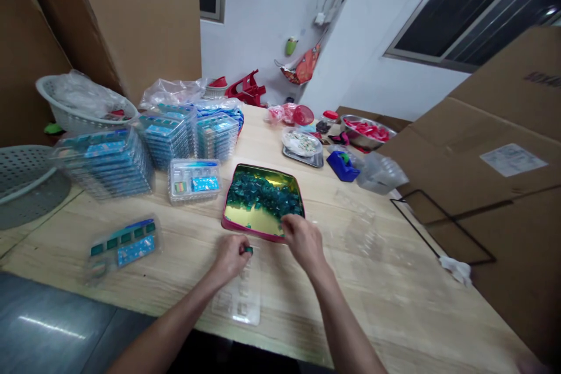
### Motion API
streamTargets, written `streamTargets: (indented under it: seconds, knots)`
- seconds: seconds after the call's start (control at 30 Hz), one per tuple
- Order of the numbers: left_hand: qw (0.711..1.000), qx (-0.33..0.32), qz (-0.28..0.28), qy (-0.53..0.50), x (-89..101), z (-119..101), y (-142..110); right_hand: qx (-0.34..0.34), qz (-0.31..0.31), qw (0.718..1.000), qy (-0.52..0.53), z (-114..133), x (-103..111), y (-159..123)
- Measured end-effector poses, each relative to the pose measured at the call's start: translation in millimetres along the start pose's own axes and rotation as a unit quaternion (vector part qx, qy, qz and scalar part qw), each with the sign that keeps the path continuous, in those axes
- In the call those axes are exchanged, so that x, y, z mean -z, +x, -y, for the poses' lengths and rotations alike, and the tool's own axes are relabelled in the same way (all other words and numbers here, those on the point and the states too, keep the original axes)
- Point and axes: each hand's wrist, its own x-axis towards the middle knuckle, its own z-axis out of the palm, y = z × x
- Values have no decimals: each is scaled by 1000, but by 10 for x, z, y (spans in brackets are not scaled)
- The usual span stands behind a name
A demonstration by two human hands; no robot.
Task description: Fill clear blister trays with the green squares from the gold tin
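My left hand [228,258] pinches a small green cube [249,250] just above a clear plastic blister tray [236,298]; a loose grip could drop it. My right hand [303,242] is narrow, at the near rim of a pink-edged gold tin [232,204] heaped with green cubes [263,193]. A knock could spill them, and I cannot tell whether this hand holds anything.

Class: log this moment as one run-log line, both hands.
left hand: holds green piece above clear blister tray | right hand: at pink-rimmed tin
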Motion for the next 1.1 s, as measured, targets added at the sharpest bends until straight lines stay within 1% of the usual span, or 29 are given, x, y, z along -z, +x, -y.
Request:
streamTargets:
  seconds: [0.07,0.13,0.2,0.23,0.27,0.3,0.33,0.37,0.4,0.43,0.47,0.5,0.53,0.57,0.6,0.63,0.7,0.73,0.77,0.8,0.83,0.9,1.0,1.03,1.1]
  knots:
    - [999,26,17,-21,0,15,5,-15,63,993,-101,-71,15,207]
    - [998,41,29,-41,5,25,-1,-16,109,982,-152,-101,-42,363]
    - [997,41,34,-53,10,32,-15,-15,121,979,-165,-112,-101,435]
    - [997,38,33,-55,12,33,-23,-18,113,981,-157,-118,-115,436]
    - [998,34,28,-53,13,32,-30,-22,93,986,-135,-126,-117,414]
    - [998,28,20,-49,14,26,-38,-26,66,993,-92,-135,-108,370]
    - [999,22,10,-43,17,13,-47,-31,36,999,-18,-143,-96,306]
    - [999,14,-2,-36,24,-6,-59,-34,11,996,86,-147,-85,226]
    - [999,5,-16,-28,36,-34,-76,-38,0,977,210,-143,-82,132]
    - [999,-5,-30,-21,53,-68,-99,-43,5,942,334,-127,-92,28]
    - [999,-16,-44,-13,73,-108,-130,-51,22,895,442,-99,-117,-80]
    - [998,-26,-59,-5,96,-149,-168,-60,44,849,524,-59,-157,-188]
    - [997,-36,-75,3,118,-188,-210,-71,65,810,579,-8,-209,-291]
    - [995,-46,-89,8,137,-219,-254,-84,82,781,613,49,-271,-384]
    - [994,-57,-93,2,148,-240,-297,-95,95,762,634,109,-338,-465]
    - [994,-66,-83,-17,152,-247,-333,-103,103,747,649,167,-406,-529]
    - [994,-67,-41,-74,137,-220,-379,-109,118,729,665,262,-534,-612]
    - [993,-59,-21,-98,121,-190,-387,-109,118,725,669,295,-590,-633]
    - [993,-48,-10,-111,103,-155,-385,-107,115,726,669,317,-638,-643]
    - [993,-38,-11,-110,85,-121,-376,-106,110,733,663,331,-679,-645]
    - [994,-32,-21,-99,70,-93,-362,-102,102,746,650,337,-711,-641]
    - [996,-34,-45,-73,50,-66,-330,-82,76,790,603,338,-752,-624]
    - [995,-50,-76,-36,46,-89,-302,-43,35,869,492,347,-763,-602]
    - [995,-57,-82,-24,48,-101,-304,-32,26,890,454,356,-757,-602]
    - [993,-76,-86,13,52,-115,-324,-16,28,921,389,380,-735,-615]
